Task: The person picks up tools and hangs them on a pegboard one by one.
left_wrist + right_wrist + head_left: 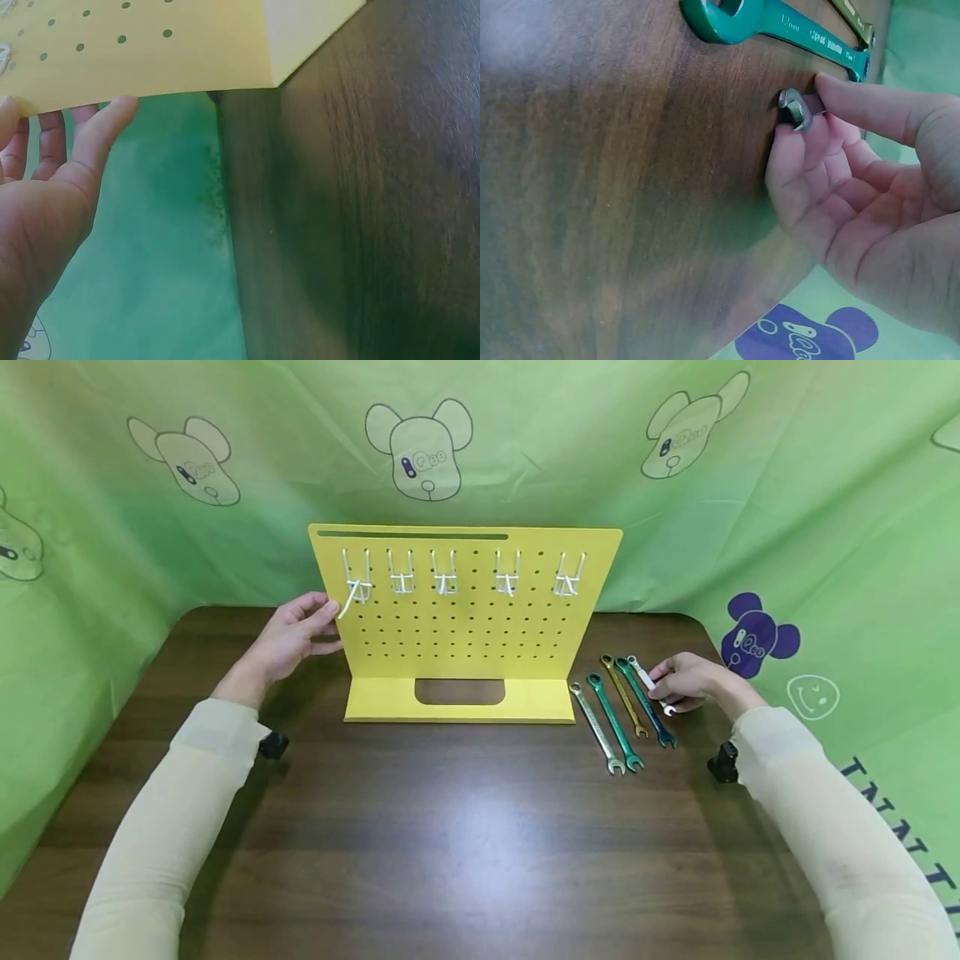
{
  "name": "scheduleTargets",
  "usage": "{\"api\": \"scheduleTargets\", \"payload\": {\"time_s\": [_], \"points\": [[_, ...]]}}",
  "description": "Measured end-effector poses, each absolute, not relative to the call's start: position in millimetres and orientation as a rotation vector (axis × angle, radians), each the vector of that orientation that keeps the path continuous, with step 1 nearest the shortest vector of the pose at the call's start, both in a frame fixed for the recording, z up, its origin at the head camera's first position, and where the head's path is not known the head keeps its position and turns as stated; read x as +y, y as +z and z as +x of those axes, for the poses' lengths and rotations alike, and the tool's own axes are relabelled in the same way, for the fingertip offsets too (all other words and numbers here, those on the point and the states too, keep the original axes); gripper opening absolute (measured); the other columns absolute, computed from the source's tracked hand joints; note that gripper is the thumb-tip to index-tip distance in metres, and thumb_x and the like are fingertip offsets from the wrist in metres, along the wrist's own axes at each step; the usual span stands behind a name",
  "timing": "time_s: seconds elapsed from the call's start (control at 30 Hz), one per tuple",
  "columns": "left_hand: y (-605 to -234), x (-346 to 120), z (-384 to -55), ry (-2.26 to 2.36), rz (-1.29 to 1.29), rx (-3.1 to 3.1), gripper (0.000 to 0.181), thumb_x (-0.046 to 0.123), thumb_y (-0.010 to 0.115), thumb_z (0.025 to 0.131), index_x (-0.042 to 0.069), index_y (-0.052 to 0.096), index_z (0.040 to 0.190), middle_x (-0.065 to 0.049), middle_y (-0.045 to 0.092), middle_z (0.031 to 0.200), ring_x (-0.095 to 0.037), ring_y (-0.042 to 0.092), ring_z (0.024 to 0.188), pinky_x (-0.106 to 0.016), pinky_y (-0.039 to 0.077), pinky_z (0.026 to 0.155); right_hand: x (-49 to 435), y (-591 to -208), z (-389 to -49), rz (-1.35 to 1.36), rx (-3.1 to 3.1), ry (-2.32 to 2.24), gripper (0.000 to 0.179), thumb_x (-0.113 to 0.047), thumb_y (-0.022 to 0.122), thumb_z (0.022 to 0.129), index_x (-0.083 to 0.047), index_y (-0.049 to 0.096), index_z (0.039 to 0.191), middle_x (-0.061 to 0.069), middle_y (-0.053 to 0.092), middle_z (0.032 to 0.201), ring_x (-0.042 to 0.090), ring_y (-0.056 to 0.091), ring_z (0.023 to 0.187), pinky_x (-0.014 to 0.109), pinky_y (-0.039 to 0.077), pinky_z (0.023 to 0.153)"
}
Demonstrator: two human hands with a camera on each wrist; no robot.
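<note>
A yellow pegboard (465,643) stands upright on its base, with white wire hooks (446,578) in a row along its upper part. My left hand (300,631) holds the board's left edge, thumb at the front and some fingers behind it in the left wrist view. On the right, my right hand (688,681) pinches a small silver combination wrench (795,109) between thumb and fingers; part of its shaft is hidden by them. Beside it lie a blue-green wrench (647,702), a gold wrench (624,693), a green wrench (615,721) and another silver wrench (597,727).
Under everything is a dark brown wooden table (450,843) with rounded far corners. A green printed curtain (540,460) hangs close behind the board and along both sides. The laid-out wrenches are close to the right end of the board's base.
</note>
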State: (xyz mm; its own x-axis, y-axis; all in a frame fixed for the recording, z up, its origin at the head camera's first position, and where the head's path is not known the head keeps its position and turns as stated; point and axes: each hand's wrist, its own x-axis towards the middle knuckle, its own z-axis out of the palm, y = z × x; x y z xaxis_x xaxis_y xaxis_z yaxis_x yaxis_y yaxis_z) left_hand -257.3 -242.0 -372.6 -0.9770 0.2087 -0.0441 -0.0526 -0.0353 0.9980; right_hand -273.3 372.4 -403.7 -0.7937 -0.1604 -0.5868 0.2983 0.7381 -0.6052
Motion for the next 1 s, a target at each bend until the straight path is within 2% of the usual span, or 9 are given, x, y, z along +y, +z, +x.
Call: {"api": "scheduleTargets", "payload": {"time_s": [0.5,0.8,1.0], "points": [[-375,-241,-258,2.191,0.127,2.022,0.014,0.026,0.065,0.101,0.012,0.065,0.105,-0.003,0.062,0.107,-0.017,0.067,0.091,-0.037,0.061,0.086,378,-392,-270,-0.008,2.281,-1.003,0.040,-0.005,0.066,0.096,0.008,0.044,0.126,0.008,0.057,0.097,0.018,0.057,0.079,0.035,0.061,0.066],[-375,-240,-257,2.212,0.130,1.996,0.016,0.025,0.066,0.100,0.011,0.066,0.105,-0.005,0.064,0.107,-0.018,0.070,0.091,-0.039,0.062,0.085,368,-356,-263,-0.075,2.173,-1.036,0.053,0.001,0.066,0.094,0.006,0.044,0.142,0.018,0.060,0.111,0.026,0.064,0.092,0.042,0.062,0.075],[-373,-241,-257,2.239,0.133,1.933,0.011,0.022,0.067,0.100,0.011,0.068,0.103,-0.004,0.065,0.105,-0.018,0.070,0.090,-0.037,0.062,0.084,351,-340,-262,-0.154,2.129,-0.986,0.041,0.003,0.062,0.097,0.007,0.048,0.135,0.017,0.058,0.108,0.028,0.065,0.094,0.037,0.061,0.073]]}}
